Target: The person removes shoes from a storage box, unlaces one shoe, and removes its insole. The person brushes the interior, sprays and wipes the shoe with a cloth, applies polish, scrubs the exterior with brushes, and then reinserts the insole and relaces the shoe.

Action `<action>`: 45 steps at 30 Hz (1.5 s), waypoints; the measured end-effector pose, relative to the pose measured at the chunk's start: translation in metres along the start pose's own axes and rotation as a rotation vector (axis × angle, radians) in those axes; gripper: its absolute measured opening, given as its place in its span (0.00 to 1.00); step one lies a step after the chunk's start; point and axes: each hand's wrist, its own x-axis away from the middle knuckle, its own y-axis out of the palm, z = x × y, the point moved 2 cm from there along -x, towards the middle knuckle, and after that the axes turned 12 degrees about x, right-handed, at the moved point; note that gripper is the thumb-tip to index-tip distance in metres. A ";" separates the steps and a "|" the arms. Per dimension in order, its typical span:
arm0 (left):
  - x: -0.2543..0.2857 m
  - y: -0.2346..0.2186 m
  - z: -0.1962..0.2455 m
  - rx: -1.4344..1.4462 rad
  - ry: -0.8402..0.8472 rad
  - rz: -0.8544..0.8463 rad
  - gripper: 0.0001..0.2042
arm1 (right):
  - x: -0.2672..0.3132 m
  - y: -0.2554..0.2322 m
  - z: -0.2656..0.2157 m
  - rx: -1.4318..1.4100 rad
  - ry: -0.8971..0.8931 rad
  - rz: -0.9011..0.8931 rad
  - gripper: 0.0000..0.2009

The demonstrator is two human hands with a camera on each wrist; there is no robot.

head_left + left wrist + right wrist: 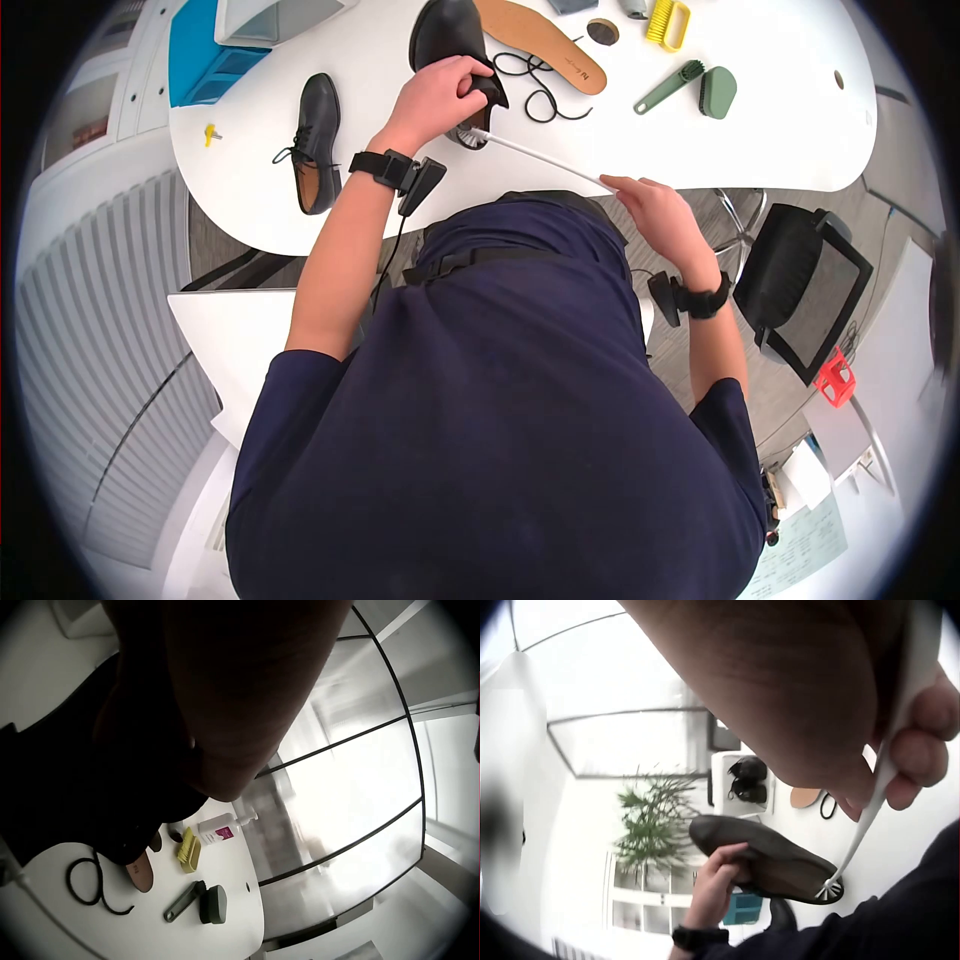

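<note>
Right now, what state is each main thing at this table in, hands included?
Left hand: holding the near shoe.
Right hand: gripping the white brush.
White brush: bristles at that shoe's heel.
Other shoe: sole down, laced.
Insole: out, lying flat.
Shoelace: loose, looped.
Yellow brush: set down.
Green-handled brush: set down.

Bright, pale room with a rounded white table [780, 135].
Near the table, a black office chair [782, 262] stands on a grey wood-look floor [763, 392]. Grey ribbed panelling [105, 270] lines the head view's left side. Wrist views show a spiky green plant [656, 825] by white open shelving [656, 904], and large, glaring panels [345, 802] divided by thin dark bars.
</note>
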 end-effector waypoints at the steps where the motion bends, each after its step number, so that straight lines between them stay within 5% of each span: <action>1: -0.003 -0.001 -0.002 0.016 0.006 0.033 0.15 | 0.001 -0.011 -0.012 0.001 -0.001 0.000 0.16; 3: -0.007 -0.005 -0.004 -0.009 -0.039 0.051 0.14 | -0.001 -0.037 -0.035 0.276 0.067 0.016 0.19; 12: -0.023 -0.022 -0.029 0.035 -0.117 0.106 0.16 | -0.021 -0.075 -0.051 0.464 -0.058 0.410 0.23; 16: -0.026 -0.021 -0.027 0.048 -0.140 0.065 0.16 | -0.024 -0.057 -0.049 0.515 -0.070 0.364 0.23; 21: -0.036 -0.027 -0.040 0.124 -0.177 0.106 0.16 | -0.013 -0.047 -0.045 0.512 -0.116 0.071 0.23; 28: -0.031 -0.029 -0.036 0.099 -0.205 0.080 0.16 | -0.027 -0.060 -0.048 0.433 -0.090 0.255 0.24; 31: -0.026 -0.029 -0.032 0.090 -0.200 0.096 0.16 | -0.027 -0.051 -0.041 0.409 -0.078 0.207 0.25; 33: -0.022 -0.029 -0.032 0.074 -0.210 0.111 0.16 | -0.022 -0.045 -0.034 0.381 -0.035 -0.065 0.23; 34: -0.020 -0.030 -0.034 0.100 -0.204 0.116 0.16 | -0.020 -0.042 -0.029 0.381 -0.037 -0.065 0.23; 37: -0.008 -0.030 -0.038 0.139 -0.173 0.130 0.15 | -0.019 -0.036 -0.013 0.133 -0.045 -0.120 0.19; 39: 0.001 -0.028 -0.038 0.173 -0.126 0.149 0.15 | -0.025 -0.035 -0.005 -0.286 0.056 -0.299 0.18; 45: 0.017 -0.031 -0.036 0.213 -0.109 0.218 0.14 | -0.017 -0.027 -0.004 -0.597 0.240 -0.483 0.19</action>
